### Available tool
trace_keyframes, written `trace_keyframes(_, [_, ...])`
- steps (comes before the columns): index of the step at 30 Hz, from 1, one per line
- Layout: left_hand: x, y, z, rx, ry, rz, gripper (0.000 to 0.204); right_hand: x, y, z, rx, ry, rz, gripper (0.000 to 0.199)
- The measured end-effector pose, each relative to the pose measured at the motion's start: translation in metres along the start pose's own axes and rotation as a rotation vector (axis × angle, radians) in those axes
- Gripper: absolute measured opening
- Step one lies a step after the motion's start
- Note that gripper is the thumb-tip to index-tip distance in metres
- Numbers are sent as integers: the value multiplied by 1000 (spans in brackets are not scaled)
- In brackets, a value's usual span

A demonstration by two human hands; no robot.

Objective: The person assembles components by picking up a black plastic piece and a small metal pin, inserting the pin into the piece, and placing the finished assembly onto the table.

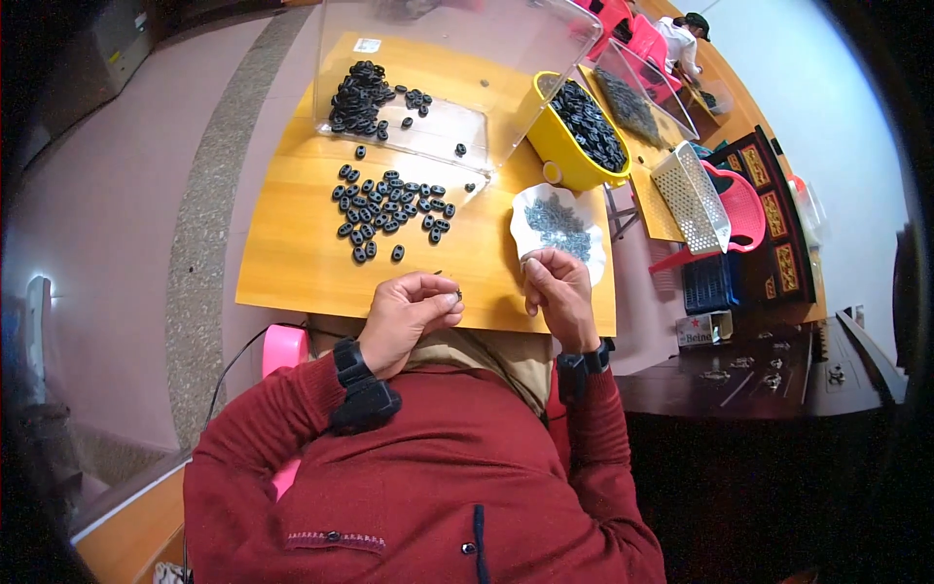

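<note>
My left hand is closed in a pinch at the table's front edge, with a small dark piece showing at its fingertips. To its right, my right hand is also pinched, thumb against forefinger; whatever sits between those fingertips is too small to make out. Just beyond it lies a white wavy-edged dish with a heap of small grey pieces. Several black oval two-hole cord locks are spread over the table ahead of my left hand.
A clear plastic bin holds more black oval parts at the back. Right of it stands a yellow tub full of black pieces. Farther right are a perforated white basket and a pink chair. Another person sits far off.
</note>
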State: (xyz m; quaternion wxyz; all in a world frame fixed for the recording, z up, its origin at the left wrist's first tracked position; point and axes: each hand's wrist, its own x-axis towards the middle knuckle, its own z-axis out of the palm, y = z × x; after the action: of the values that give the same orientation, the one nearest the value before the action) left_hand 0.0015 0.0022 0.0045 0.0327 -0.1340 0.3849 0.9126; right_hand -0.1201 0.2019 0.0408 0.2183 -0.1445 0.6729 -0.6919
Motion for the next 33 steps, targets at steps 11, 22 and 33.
trace_keyframes(11, [1,3,2,35,14,-9,14,-1,18,35,22,-184,57,13])
trace_keyframes(22, [3,2,-1,-55,17,-8,18,-2,32,49,11,-225,68,14])
trace_keyframes(33, [2,1,-1,-73,26,4,17,-3,33,50,37,-206,68,13])
